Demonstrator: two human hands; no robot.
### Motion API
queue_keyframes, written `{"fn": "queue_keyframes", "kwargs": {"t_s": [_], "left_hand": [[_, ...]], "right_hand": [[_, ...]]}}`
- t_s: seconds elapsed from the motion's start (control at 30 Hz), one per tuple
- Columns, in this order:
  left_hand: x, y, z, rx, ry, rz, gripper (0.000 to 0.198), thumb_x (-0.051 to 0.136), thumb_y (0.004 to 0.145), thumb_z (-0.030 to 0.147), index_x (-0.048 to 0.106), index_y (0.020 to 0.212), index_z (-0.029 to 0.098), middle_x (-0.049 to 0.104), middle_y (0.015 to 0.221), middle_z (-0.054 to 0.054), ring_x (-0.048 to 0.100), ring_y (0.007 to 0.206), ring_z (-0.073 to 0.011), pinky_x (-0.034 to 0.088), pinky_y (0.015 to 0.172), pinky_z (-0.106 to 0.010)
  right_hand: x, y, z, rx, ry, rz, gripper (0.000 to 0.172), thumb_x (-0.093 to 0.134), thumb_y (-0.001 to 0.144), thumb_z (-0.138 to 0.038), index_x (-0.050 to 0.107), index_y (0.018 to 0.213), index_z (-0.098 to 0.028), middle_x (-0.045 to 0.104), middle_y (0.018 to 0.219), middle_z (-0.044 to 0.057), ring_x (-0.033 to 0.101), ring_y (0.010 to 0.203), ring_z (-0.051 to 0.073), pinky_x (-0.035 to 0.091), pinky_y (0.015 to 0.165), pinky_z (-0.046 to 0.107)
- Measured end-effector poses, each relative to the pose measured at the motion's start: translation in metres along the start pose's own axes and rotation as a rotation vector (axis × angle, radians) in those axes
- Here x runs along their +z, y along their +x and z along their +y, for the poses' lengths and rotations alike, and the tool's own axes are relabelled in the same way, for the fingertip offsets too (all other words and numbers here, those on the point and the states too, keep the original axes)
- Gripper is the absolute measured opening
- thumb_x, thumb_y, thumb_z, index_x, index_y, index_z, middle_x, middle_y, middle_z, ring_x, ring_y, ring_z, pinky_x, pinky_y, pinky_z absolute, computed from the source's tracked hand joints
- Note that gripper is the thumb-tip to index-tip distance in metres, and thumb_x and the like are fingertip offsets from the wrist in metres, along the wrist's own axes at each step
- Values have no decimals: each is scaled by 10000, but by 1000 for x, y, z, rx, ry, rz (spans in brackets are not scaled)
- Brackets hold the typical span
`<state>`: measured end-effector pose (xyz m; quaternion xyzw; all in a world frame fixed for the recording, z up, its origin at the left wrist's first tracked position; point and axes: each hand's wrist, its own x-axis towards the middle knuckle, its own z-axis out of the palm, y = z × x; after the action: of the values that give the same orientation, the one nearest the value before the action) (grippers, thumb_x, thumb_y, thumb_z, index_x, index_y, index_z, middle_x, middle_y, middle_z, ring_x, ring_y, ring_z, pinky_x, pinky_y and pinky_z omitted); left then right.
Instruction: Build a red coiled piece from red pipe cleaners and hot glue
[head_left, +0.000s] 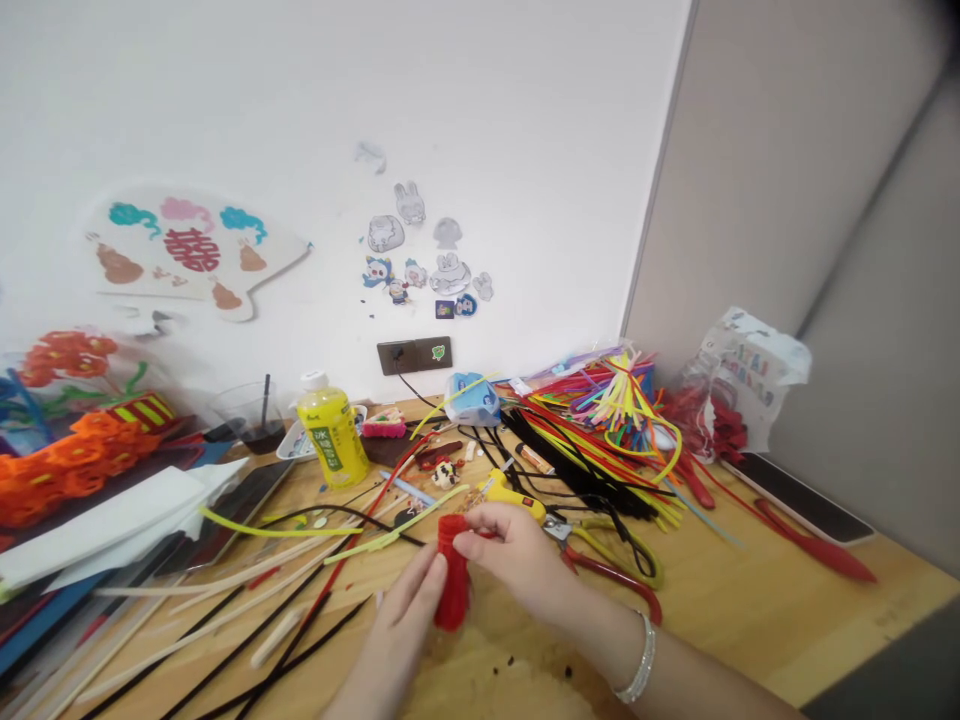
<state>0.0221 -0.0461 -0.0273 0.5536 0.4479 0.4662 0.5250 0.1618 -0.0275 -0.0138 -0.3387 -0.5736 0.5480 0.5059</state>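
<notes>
A red pipe-cleaner piece (451, 595), tall and narrow with a rounded, coiled-looking top, stands upright between my hands above the table's front. My left hand (405, 600) is closed on its left side, the thumb lying along it. With thumb and fingertips my right hand (514, 550) pinches it near the top. A short red strand sticks out by the right fingers, partly hidden by them. Just behind the hands lie a yellow hot glue gun (506, 492) and pliers (559, 527) with yellow and red handles.
Loose pipe cleaners (285, 590) spread across the left of the wooden table (757, 600). A yellow drink bottle (332, 430) stands behind them. Bundled pipe cleaners (600, 450) lie at back right, near a phone (799, 497). Orange pipe-cleaner flowers (75, 465) sit at far left.
</notes>
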Motion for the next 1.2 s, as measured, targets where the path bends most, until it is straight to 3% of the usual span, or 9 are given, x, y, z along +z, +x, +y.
{"fn": "queue_keyframes", "kwargs": {"t_s": [0.07,0.2,0.33,0.5,0.77,0.83,0.97,1.03,1.2], "left_hand": [[3,1,5,44,23,27,421,667,614,562,630,825,200,667,788,-36,586,799,-228,460,706,-305],[6,1,7,57,-17,-16,338,634,689,522,588,694,187,555,579,27,488,562,-144,401,563,-246],[3,1,5,11,-240,-180,360,629,715,503,546,622,165,487,519,43,397,467,-92,296,468,-210],[-1,-5,3,-86,-549,-363,295,598,772,446,597,779,151,487,544,35,389,432,-68,291,449,-201],[-5,-9,2,-211,-746,-671,298,543,790,460,588,748,169,396,466,72,271,320,-38,247,358,-170],[-5,-8,2,-220,-651,-611,342,525,782,505,585,732,172,417,446,66,292,314,-51,262,360,-181],[-2,-3,3,-47,-194,-125,392,586,714,567,606,694,177,571,538,15,473,499,-123,375,513,-224],[1,-2,3,18,-57,23,372,653,651,560,607,685,192,574,564,27,494,576,-144,386,559,-228],[5,-3,-4,-42,-186,-93,430,575,713,580,510,562,183,460,461,55,378,417,-89,311,438,-214]], "right_hand": [[3,0,1,3,-43,63,209,658,708,-336,654,779,-139,647,737,20,588,663,134,467,629,252],[4,0,2,-11,-72,20,138,601,744,-262,651,796,-144,628,671,6,577,596,131,462,580,253],[-3,1,0,-74,-104,14,161,627,732,-275,656,826,-147,630,737,16,574,664,131,451,643,265],[-7,2,1,-124,-11,-70,295,659,718,-425,625,810,-147,616,734,14,571,670,127,445,656,268],[-4,0,4,12,168,-271,471,703,632,-521,609,886,-135,578,709,-5,516,579,82,395,557,210],[-3,0,4,19,170,-277,438,681,656,-525,611,823,-127,566,652,-12,508,550,82,393,545,213],[1,1,7,18,111,-40,368,702,654,-467,584,767,-138,547,639,-26,490,556,82,391,555,214],[2,2,9,25,76,59,344,722,639,-434,576,747,-142,552,658,-25,491,577,85,391,572,216],[3,3,9,36,109,33,378,739,601,-461,580,743,-149,573,663,-17,510,582,99,403,575,232]]}}
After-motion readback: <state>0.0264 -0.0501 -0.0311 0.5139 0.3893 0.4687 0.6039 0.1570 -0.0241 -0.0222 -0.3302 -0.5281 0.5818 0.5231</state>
